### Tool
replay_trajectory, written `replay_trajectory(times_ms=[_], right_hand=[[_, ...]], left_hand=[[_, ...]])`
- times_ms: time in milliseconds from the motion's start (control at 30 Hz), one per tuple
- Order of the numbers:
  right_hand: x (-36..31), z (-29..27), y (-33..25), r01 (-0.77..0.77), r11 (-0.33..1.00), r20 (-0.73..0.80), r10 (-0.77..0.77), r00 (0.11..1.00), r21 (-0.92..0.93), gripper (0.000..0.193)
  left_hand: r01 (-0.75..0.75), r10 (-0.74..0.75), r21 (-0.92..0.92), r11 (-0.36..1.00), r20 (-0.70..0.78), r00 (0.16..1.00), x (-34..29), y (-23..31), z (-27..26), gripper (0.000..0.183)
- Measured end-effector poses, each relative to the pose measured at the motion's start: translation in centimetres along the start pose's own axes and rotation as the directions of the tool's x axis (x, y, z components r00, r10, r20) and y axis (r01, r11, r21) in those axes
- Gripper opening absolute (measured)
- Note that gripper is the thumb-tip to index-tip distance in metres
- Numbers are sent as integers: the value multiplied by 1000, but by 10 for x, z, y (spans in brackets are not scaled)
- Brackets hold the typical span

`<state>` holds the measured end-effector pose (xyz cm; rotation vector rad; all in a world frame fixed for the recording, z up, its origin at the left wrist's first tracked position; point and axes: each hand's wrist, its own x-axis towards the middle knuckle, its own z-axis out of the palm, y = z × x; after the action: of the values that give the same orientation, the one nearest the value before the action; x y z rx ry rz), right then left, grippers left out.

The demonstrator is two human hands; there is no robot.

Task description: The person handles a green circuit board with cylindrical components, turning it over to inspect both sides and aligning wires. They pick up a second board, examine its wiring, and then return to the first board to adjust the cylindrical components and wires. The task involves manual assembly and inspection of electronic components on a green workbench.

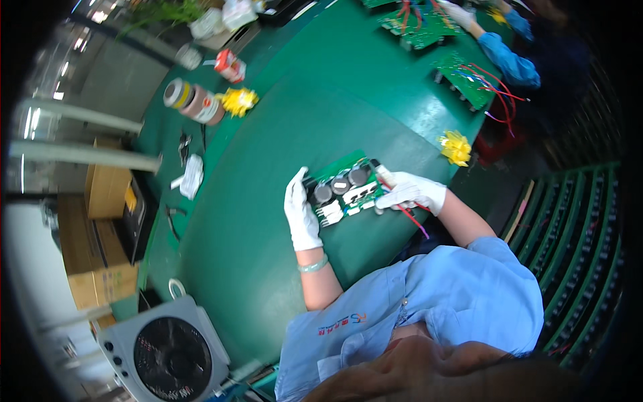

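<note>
Between my two white-gloved hands is a green circuit board [345,190] with several dark round capacitors [340,184], white connectors and red wires [414,221]. My left hand [301,213] grips its left edge, the fingers pointing up along the side. At the board's right edge, my right hand [410,191] is closed on it, thumb toward the near corner, with the wires passing by the fingers. The board is tilted, its component side in view. My palms hide parts of both side edges.
Across the green table [288,127], a co-worker's gloved hand [459,13] is near more circuit boards [462,80] with wires. Yellow bundles [455,148], a bottle [194,102], a red carton [230,66] and pliers [174,221] lie about. A fan unit [173,358] stands lower left; green racks [576,248] are at right.
</note>
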<state>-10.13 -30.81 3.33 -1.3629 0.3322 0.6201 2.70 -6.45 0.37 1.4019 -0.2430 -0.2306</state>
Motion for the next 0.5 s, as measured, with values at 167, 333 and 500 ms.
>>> replay_trajectory(times_ms=[167, 333, 500], right_hand=[[-14, 4, -11, 56, 994, -35, -53, 998, 93, 48], [-13, -2, -1, 103, 942, 36, -121, 992, 319, 46], [-9, -3, -1, 85, 909, 36, -109, 993, 408, 46]], left_hand=[[117, -119, -160, 980, 0, 993, -2, 0, -6, 39], [189, -163, -379, 906, 100, 982, 1, 2, -7, 49], [251, -209, -479, 841, 140, 968, 1, -6, -13, 55]])
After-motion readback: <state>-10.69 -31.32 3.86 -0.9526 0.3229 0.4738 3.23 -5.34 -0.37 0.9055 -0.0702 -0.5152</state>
